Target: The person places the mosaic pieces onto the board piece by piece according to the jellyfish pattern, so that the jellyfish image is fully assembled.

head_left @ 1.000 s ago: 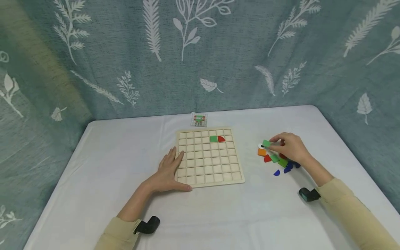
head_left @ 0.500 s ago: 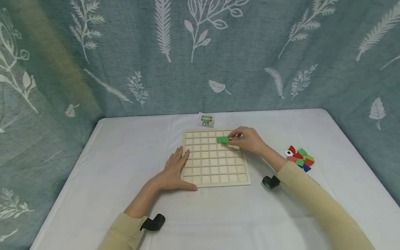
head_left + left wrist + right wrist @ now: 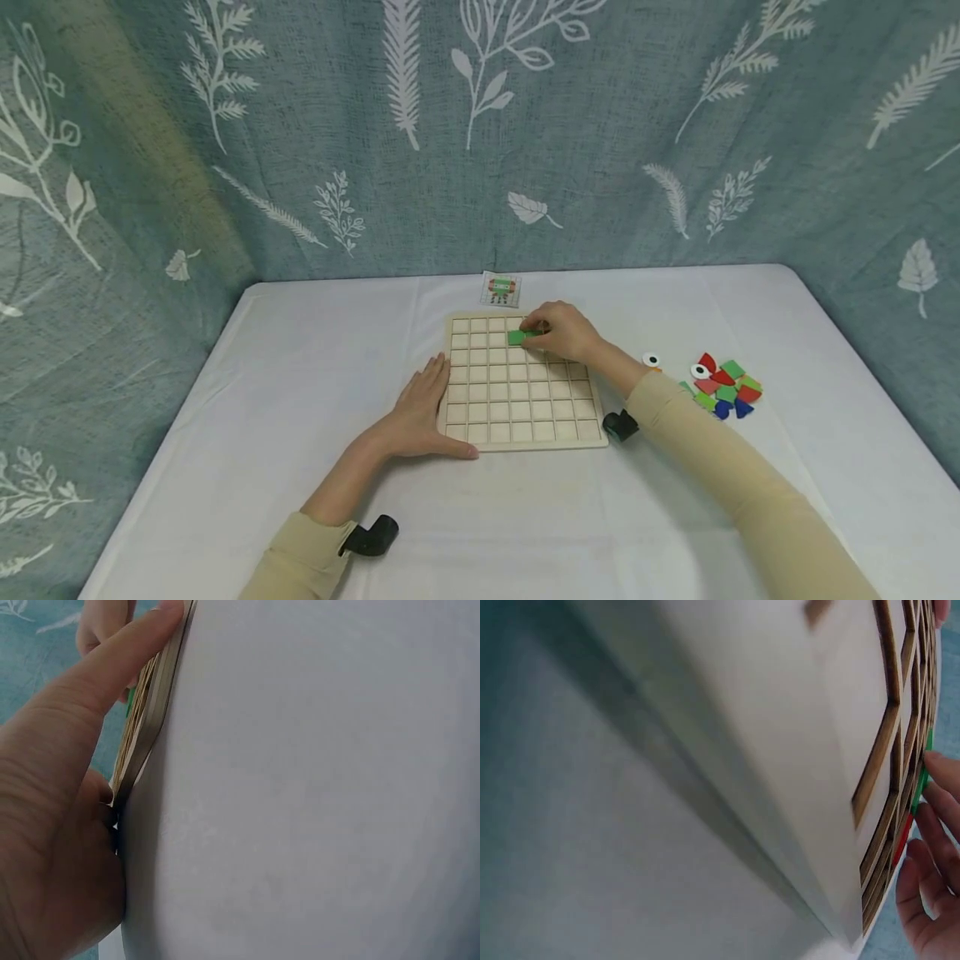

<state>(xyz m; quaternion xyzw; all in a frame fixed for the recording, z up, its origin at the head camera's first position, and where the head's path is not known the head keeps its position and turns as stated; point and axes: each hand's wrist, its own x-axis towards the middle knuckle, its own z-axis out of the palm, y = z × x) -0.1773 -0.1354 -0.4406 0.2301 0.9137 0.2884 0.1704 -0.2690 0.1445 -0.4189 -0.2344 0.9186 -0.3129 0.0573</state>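
A wooden grid board (image 3: 498,412) lies on the white table. My left hand (image 3: 420,412) rests at its left edge and front corner with fingers spread and thumb along the front; in the left wrist view the thumb (image 3: 112,664) lies against the board's side. At the far rows my right hand (image 3: 564,329) pinches a green square tile (image 3: 516,337) between thumb and fingertips, low over a cell. A second green tile (image 3: 532,334) sits just right of it, partly behind the fingers. The right wrist view shows a red tile (image 3: 902,840) beside the green; the hand hides it in the head view.
A printed pattern card (image 3: 501,289) lies behind the board. To the right is a loose pile of coloured tiles (image 3: 726,393), with a white eye tile (image 3: 651,360) nearer the board, partly by the sleeve. A patterned curtain (image 3: 420,225) stands behind the table.
My right hand has brought a green tile from the pile leftward across the board, past the red tile, to the left of the other green one. My left hand keeps its place on the board.
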